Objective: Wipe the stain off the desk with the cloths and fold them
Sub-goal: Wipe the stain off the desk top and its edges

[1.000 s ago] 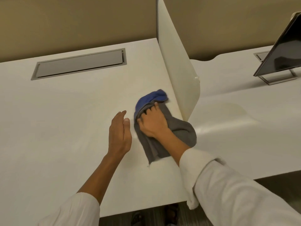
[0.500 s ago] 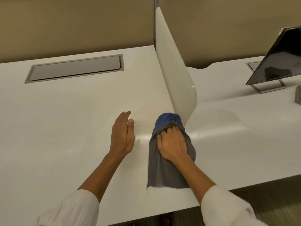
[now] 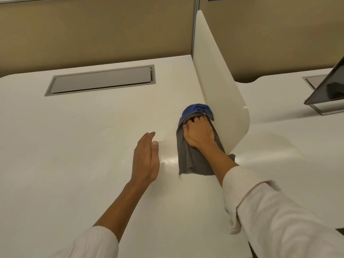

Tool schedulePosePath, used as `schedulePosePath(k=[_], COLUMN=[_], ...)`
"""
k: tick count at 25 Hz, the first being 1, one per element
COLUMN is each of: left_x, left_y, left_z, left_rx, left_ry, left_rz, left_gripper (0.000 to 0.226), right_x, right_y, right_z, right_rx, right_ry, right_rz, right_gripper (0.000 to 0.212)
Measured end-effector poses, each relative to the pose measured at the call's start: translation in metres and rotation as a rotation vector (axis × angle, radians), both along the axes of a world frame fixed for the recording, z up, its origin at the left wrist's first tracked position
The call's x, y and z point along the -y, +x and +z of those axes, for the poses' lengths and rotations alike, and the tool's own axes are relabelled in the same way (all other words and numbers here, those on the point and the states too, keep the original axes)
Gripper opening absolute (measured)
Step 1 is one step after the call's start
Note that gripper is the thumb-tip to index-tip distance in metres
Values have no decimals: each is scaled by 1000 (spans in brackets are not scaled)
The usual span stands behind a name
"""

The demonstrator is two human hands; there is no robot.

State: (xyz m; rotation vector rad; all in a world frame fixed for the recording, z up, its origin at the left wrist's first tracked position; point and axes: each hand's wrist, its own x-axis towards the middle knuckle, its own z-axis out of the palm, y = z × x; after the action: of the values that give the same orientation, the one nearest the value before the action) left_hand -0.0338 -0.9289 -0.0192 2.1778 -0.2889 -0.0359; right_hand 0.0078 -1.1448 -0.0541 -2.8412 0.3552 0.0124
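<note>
I am pressing my right hand (image 3: pixel 200 134) down on the grey cloth (image 3: pixel 193 161), fingers curled and bunching its far end together with the blue cloth (image 3: pixel 194 109) that is peeking out just beyond my fingertips. My left hand (image 3: pixel 146 159) is holding nothing; it is hovering edge-on with the fingers straight and together, just beside the cloths, and I cannot tell whether its edge is touching the desk (image 3: pixel 74 164). Both cloths are lying on the white desk right against the foot of the white divider panel (image 3: pixel 221 101), with the grey one trailing back toward me under my wrist. Farther off, a grey cable hatch (image 3: pixel 101 81) is sitting flush in the desk, and a tilted screen (image 3: pixel 329 90) is standing on the neighbouring desk. I judge I am in the wiping step, working the corner by the divider; no stain is showing that I can make out. Next I would need to draw the cloths clear of the panel, spread them flat and bring my free hand in for folding.
</note>
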Motion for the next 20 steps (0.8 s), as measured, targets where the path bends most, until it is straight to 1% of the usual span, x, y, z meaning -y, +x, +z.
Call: schedulePosePath(k=[3, 7, 9, 12, 13, 15, 16, 18, 20], left_x=[-10, -30, -39, -49, -51, -55, -58, -64, -70], left_y=[-4, -8, -11, -18, -20, -26, -28, -32, -38], left_z=[-3, -3, -2, 3, 5, 9, 10, 13, 15], left_rx=[-7, -15, -8, 7, 21, 47, 56, 67, 46], left_ry=[-1, 0, -6, -36, -53, -71, -69, -63, -52], left_rz=[31, 90, 119, 149, 153, 169, 172, 165, 148], left_gripper=[55, 56, 56, 55, 53, 50, 49, 48, 51], right_x=[-17, -61, -91, -141, -157, -185, -196, -212, -215], right_y=[20, 14, 1, -28, -41, -73, -89, -117, -144], right_z=[2, 1, 3, 6, 7, 9, 9, 3, 0], right_rx=[-11, 6, 25, -6, -10, 34, 84, 165, 123], right_ry=[-126, -215, -195, -150, -86, 146, 178, 68, 89], right_rz=[148, 345, 416, 521, 519, 451, 451, 571, 672], right_gripper=[43, 47, 46, 41, 41, 51, 53, 52, 50])
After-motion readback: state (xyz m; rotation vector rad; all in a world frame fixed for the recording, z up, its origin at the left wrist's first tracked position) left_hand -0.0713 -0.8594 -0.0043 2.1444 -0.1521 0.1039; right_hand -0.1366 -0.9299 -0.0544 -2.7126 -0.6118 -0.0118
